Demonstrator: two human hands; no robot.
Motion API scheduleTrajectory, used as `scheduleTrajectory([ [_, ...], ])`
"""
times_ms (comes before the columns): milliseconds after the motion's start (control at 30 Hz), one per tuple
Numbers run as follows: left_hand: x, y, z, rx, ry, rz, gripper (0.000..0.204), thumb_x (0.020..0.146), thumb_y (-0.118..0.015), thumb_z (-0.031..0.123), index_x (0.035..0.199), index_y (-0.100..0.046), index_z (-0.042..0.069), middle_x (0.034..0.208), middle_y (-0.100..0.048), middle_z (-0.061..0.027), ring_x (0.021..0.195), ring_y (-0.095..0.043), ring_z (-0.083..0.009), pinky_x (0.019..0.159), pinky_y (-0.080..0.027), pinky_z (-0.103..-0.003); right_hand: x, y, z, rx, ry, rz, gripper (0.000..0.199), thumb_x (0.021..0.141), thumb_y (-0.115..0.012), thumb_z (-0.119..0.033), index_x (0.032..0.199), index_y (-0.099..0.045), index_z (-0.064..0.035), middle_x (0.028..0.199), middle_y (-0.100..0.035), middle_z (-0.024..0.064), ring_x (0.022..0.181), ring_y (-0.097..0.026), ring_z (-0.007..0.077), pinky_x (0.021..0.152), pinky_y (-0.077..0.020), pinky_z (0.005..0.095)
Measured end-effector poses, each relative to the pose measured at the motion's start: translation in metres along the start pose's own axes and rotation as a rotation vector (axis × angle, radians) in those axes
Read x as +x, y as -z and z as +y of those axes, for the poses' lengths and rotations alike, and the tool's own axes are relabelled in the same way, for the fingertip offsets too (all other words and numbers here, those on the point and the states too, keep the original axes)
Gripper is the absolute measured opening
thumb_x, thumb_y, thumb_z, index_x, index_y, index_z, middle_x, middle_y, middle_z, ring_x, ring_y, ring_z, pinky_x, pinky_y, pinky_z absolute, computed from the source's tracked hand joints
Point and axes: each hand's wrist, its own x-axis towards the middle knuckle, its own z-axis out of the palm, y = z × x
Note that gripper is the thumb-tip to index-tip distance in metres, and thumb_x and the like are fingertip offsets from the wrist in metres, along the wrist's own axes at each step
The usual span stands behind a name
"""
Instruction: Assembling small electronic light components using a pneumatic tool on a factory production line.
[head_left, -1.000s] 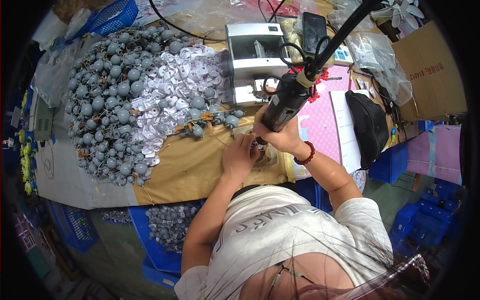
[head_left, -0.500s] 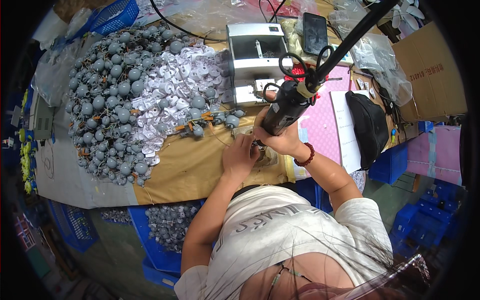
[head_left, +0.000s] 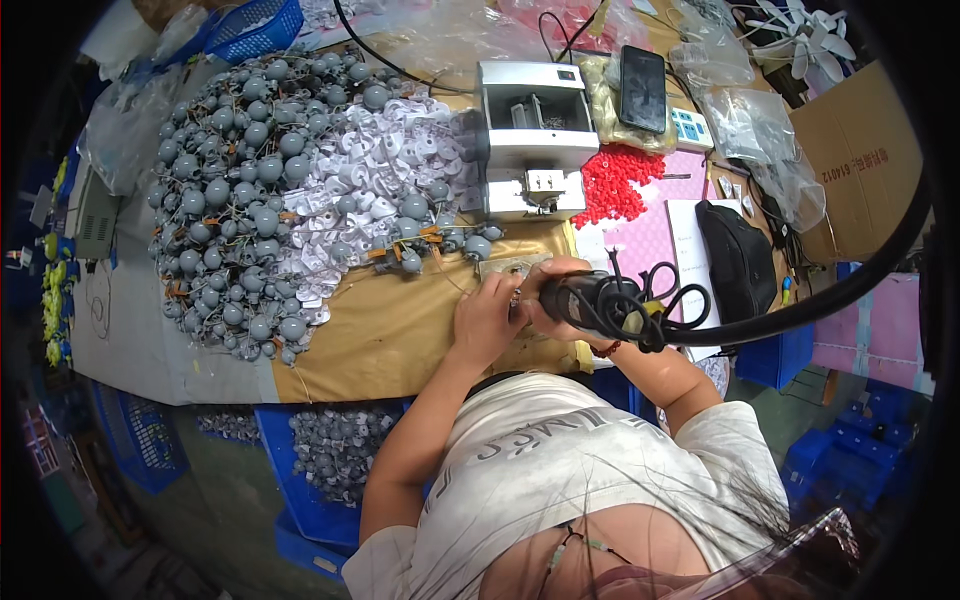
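My right hand [head_left: 548,292] is wrapped round a black electric screwdriver [head_left: 590,303], which tilts toward the right with its cable end toward me. Close beside it, my left hand [head_left: 486,322] is closed, fingertips pinching a small part too covered to name. Both hands meet over a small flat plate [head_left: 503,268] at the front of the table. Just left of them lie a few grey balls with wires [head_left: 478,246]. A silver-white screw feeder [head_left: 535,150] stands beyond my hands.
Grey wired balls [head_left: 230,200] and white plastic pieces [head_left: 370,165] are heaped at left. Small red parts [head_left: 612,182] lie right of the feeder. Farther right are a phone [head_left: 642,90], a black pouch [head_left: 737,258] and a cardboard box [head_left: 860,160]. A thick black cable [head_left: 850,295] arches at right.
The screwdriver has swung down and toward the right with my right hand, and its cable now arches at right. The red parts have come into fuller view. My left hand stays closed.
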Motion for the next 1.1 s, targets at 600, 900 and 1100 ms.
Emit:
scheduleTrajectory([
  [600, 0.000, -0.005, 0.006, -0.006, 0.094, 0.080, 0.042, 0.081, -0.074, 0.019, 0.120, -0.063, 0.007, 0.120, -0.058, -0.0072, 0.089, -0.066, -0.0311, 0.075, -0.050, -0.046, 0.061, 0.044, -0.020, -0.102, -0.382, 0.755, 0.030, 0.089, -0.068, -0.002, 0.114, -0.051, -0.0035, 0.085, -0.061, 0.0031, 0.068, -0.061, 0.0126, 0.063, -0.0511, 0.0278],
  [900, -0.011, -0.009, 0.005, 0.034, -0.007, 0.137, 0.036, 0.083, -0.076, 0.016, 0.116, -0.065, 0.010, 0.111, -0.066, -0.0053, 0.098, -0.064, -0.0277, 0.079, -0.047, -0.040, 0.012, 0.043, -0.004, -0.758, -0.134, 0.371, 0.035, 0.087, -0.071, -0.003, 0.122, -0.063, -0.0020, 0.122, -0.063, 0.0150, 0.117, -0.058, 0.0297, 0.101, -0.0451, 0.0395],
  [1100, -0.010, -0.013, 0.002, 0.051, -0.043, 0.157, 0.037, 0.083, -0.074, 0.017, 0.118, -0.065, 0.012, 0.109, -0.065, -0.0035, 0.096, -0.064, -0.0260, 0.077, -0.046, -0.039, -0.007, -0.001, 0.020, -0.334, -0.416, 0.212, 0.013, 0.094, -0.066, -0.006, 0.106, -0.066, 0.0002, 0.096, -0.070, 0.0109, 0.090, -0.067, 0.0236, 0.082, -0.0538, 0.0339],
])
